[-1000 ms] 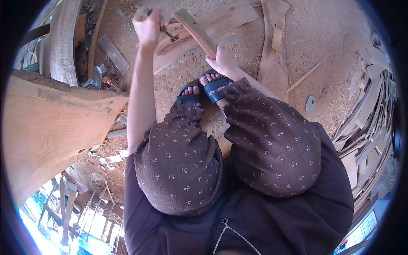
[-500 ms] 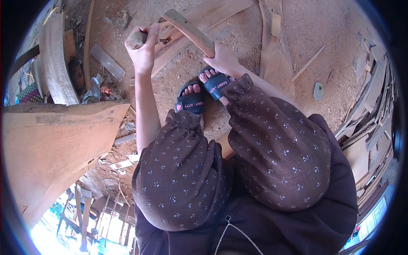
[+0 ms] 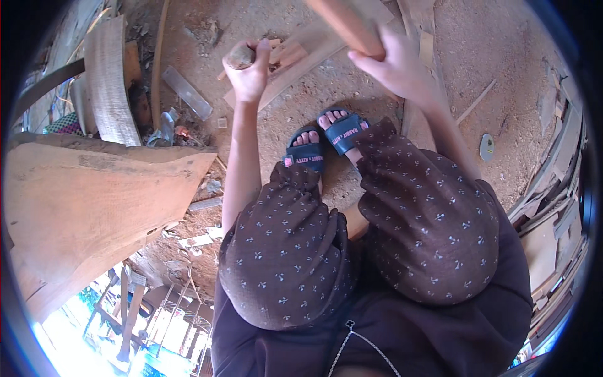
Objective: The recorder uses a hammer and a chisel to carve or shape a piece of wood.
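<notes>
My left hand [image 3: 249, 80] is closed round what looks like a chisel [image 3: 240, 58]; only the rounded end of its wooden handle shows, and its blade is hidden. Just beyond that hand lies a small piece of wood [image 3: 289, 54], set on a longer pale plank [image 3: 320, 45] on the ground. My right hand [image 3: 402, 70] grips one end of a thick wooden bar [image 3: 348, 24], which is raised and blurred and runs out past the top of the view. The bar and the chisel are apart.
A large slab of wood [image 3: 107, 207] stands close on the left. Curved boards [image 3: 112, 81] lean behind it. Another long plank [image 3: 414, 125] lies right of my sandalled feet [image 3: 320, 135]. Stacked wood offcuts [image 3: 553, 207] line the right edge.
My right hand has lifted the wooden bar up and to the right, away from the chisel. My left hand keeps its grip on the chisel. The whole view has shifted slightly.
</notes>
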The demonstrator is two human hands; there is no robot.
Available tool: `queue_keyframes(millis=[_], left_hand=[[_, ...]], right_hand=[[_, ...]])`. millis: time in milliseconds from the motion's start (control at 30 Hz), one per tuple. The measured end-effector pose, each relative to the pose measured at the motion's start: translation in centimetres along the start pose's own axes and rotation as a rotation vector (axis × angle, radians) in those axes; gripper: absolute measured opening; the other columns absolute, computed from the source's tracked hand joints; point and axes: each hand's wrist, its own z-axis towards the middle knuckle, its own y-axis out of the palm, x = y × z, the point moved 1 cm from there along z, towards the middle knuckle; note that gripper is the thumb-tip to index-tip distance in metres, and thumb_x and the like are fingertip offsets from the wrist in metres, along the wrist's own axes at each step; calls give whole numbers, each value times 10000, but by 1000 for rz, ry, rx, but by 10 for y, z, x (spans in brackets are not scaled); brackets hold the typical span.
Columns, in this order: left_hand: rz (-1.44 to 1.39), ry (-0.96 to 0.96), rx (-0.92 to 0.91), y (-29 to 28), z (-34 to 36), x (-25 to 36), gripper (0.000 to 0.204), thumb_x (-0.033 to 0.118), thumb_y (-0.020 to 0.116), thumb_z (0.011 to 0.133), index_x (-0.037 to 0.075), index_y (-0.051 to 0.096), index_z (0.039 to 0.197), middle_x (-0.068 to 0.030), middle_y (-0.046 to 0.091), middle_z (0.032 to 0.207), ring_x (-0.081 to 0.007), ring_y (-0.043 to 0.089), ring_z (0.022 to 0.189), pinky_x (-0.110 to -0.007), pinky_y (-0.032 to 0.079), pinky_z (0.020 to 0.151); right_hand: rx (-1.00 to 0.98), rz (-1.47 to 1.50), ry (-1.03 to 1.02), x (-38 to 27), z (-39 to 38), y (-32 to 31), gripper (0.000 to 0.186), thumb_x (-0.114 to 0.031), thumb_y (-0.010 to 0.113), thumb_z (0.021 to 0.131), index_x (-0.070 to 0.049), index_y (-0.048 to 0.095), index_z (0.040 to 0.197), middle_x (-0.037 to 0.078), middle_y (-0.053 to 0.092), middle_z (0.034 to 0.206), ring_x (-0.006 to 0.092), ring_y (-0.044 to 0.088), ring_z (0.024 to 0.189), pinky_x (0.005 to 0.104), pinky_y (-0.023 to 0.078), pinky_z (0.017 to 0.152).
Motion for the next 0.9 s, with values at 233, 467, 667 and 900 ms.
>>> queue_keyframes(millis=[233,467,667,900], left_hand=[[-126,191,88,23,0,22,150,46,659,817,21,611,677,24,569,577,-40,517,548,-234,428,502],[18,-14,-10,7,-2,12,177,50,652,821,21,595,656,10,566,563,-50,537,547,-233,441,493],[96,354,20,13,8,-4,69,64,672,816,12,654,775,-18,611,643,-89,576,597,-279,489,561],[365,54,4,19,2,-17,153,144,700,774,6,634,774,-24,613,614,-119,576,596,-292,492,560]], right_hand=[[-272,-6,3,-77,-25,-2,398,-222,667,814,26,549,1101,139,640,822,235,638,669,357,501,642],[80,417,-285,-108,-17,-27,354,-195,683,793,21,565,1048,130,638,745,205,661,656,329,498,574],[-386,-361,-14,-93,-2,0,365,-227,655,799,8,580,1068,186,663,785,280,695,766,376,543,639],[-404,-522,-29,-78,-18,13,357,-219,680,783,21,578,1027,232,644,785,393,638,696,424,493,622]])
